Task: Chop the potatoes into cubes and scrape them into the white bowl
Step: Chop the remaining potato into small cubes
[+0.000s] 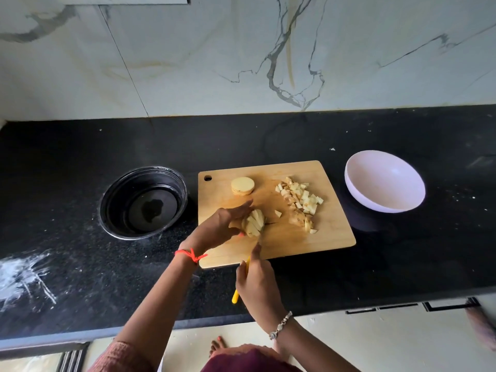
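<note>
My right hand (257, 285) covers most of the yellow knife handle (235, 298), and I cannot make out its blade. My left hand (220, 224) hides part of the cut potato (255, 222).

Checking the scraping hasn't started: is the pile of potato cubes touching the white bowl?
Apart. The head view shows bare board and black counter between the potato cubes and the white bowl.

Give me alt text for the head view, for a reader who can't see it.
Left hand holds potato strips on a wooden cutting board while the right hand grips a yellow-handled knife. Cut cubes lie nearby; the white bowl is empty.
</note>
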